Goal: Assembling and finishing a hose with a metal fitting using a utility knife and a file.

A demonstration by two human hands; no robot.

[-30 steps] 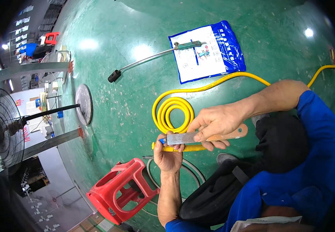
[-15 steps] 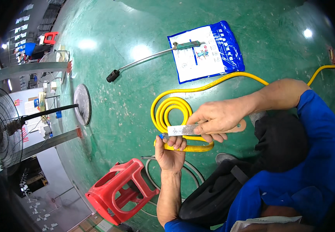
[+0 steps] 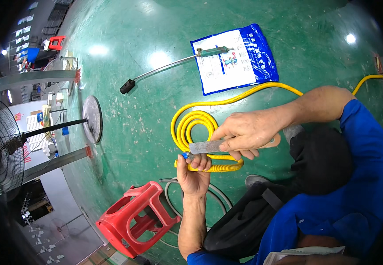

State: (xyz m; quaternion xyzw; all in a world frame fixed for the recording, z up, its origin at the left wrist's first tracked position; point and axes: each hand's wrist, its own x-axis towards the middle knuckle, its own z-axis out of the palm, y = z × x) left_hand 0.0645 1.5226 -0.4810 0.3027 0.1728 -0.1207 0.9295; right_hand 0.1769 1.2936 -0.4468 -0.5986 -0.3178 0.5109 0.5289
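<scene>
My left hand (image 3: 194, 180) is closed round the end of a yellow corrugated hose (image 3: 227, 168). A small blue-and-metal piece (image 3: 186, 155) shows at its fingertips, partly hidden by the fingers. In my right hand (image 3: 249, 132) is a putty knife with a flat metal blade (image 3: 204, 147) and a wooden handle (image 3: 274, 141). The blade's end lies just above the small piece; whether they touch I cannot tell. Beyond the hands, the rest of the hose lies coiled (image 3: 179, 128) on the green floor.
A torch wand (image 3: 165, 68) with a black nozzle lies partly on a blue-and-white plastic bag (image 3: 224, 77). A red plastic stool (image 3: 140, 216) stands at the lower left, beside a grey hose (image 3: 218, 194). Farther left is a standing fan (image 3: 6, 141) with a round base (image 3: 92, 119).
The putty knife's blade has tilted slightly and looks darker now. Both hands keep their holds, and the whole scene has shifted slightly left.
</scene>
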